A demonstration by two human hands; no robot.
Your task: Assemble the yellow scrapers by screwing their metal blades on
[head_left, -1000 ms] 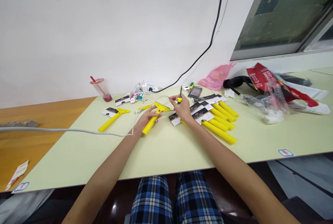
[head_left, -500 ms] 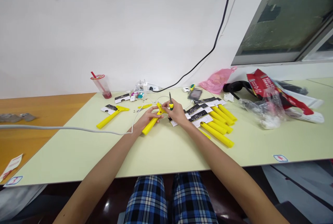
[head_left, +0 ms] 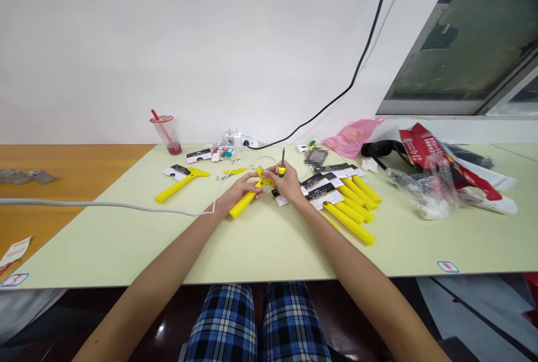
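While a cup [head_left: 170, 139] is standing near the wall on the tabletop's [head_left: 138, 250] left side, a yellow scraper [head_left: 174, 189] is lying nearer the person. The left hand [head_left: 237, 190] is pinching a second scraper [head_left: 242, 205] around its neck. Just beside that scraper's head, the right hand [head_left: 288, 184] is gripping a screwdriver [head_left: 281, 171], shaft upward. Farther right, yellow handles [head_left: 352, 224] are lying beside printed cards [head_left: 324, 195].

On the table [head_left: 126, 255], a lone scraper [head_left: 174, 188] lies left of the held scraper [head_left: 242, 204], more scrapers [head_left: 348, 223] right — cup [head_left: 170, 137] and bag [head_left: 353, 138] behind.
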